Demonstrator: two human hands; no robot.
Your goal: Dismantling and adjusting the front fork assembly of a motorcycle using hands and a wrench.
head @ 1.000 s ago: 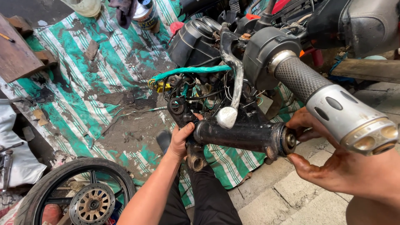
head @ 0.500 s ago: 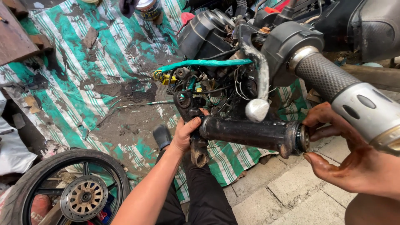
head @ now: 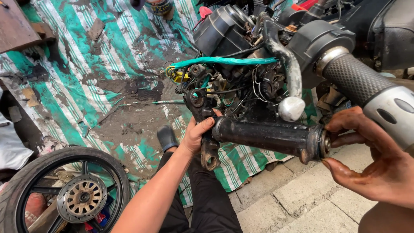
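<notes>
Now, head view. Item: black handlebar grip (head: 267, 137), lying level, nearer and larger than half a second ago. My left hand (head: 199, 133) remains clamped round its inner end by the bracket (head: 210, 156). My right hand (head: 374, 160), fingers curled but loose, now cups the end cap, touching it. Brake lever (head: 290, 82) hangs just above. Open room: bare paving below; striped tarp (head: 69, 86) and loose wheel (head: 64, 194) leftward.
</notes>
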